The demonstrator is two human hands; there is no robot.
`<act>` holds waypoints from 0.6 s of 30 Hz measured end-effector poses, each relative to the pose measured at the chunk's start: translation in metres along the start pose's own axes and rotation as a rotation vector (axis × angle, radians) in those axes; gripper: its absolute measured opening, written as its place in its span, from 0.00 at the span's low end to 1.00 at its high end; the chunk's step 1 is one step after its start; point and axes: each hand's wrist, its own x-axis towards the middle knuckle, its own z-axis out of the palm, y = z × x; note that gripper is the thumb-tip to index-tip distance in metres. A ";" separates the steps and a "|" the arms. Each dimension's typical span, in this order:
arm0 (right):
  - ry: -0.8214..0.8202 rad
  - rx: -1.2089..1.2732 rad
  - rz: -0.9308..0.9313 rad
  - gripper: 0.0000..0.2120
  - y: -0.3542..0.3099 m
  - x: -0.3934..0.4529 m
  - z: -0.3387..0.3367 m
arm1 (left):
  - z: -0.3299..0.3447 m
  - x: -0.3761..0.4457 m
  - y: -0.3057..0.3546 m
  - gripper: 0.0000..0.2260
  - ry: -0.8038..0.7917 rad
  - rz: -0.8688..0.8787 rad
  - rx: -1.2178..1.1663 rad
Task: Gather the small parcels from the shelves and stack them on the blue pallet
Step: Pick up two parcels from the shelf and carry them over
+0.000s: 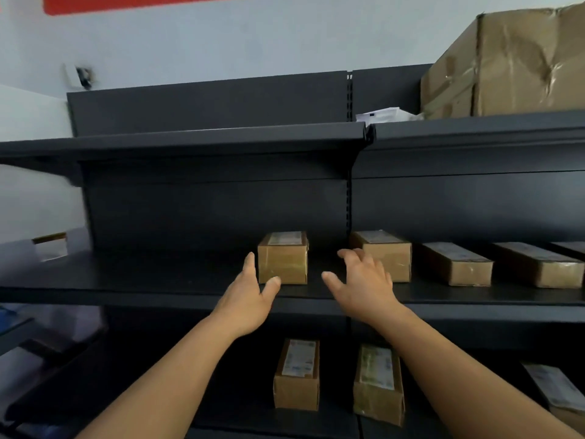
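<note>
A small brown parcel (282, 258) with a white label stands on the dark middle shelf (158, 280). My left hand (250, 296) reaches toward its left side, fingers spread, thumb at its lower front corner. My right hand (361, 280) is open to the parcel's right, apart from it, partly covering a second parcel (389, 253). More small parcels (456, 263) (538, 264) line the shelf to the right. Two parcels (297, 375) (378, 383) lie on the shelf below. No blue pallet is in view.
A large crumpled cardboard box (512, 61) and white papers (383, 115) sit on the top shelf (221, 137). Another labelled parcel (557, 394) lies at the lower right. A small box (50, 245) shows beyond the shelf's left end.
</note>
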 end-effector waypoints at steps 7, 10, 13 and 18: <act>0.150 0.009 0.155 0.37 0.062 0.075 -0.013 | 0.022 0.085 0.018 0.38 0.076 -0.158 -0.105; 0.123 -0.005 0.169 0.42 0.077 0.092 -0.012 | 0.027 0.106 0.018 0.39 0.110 -0.199 -0.184; 0.154 -0.013 0.124 0.42 0.082 0.103 -0.009 | 0.028 0.121 0.019 0.35 0.156 -0.242 -0.311; 0.213 -0.041 -0.025 0.37 0.066 0.121 0.003 | 0.029 0.143 0.017 0.28 0.135 -0.292 -0.324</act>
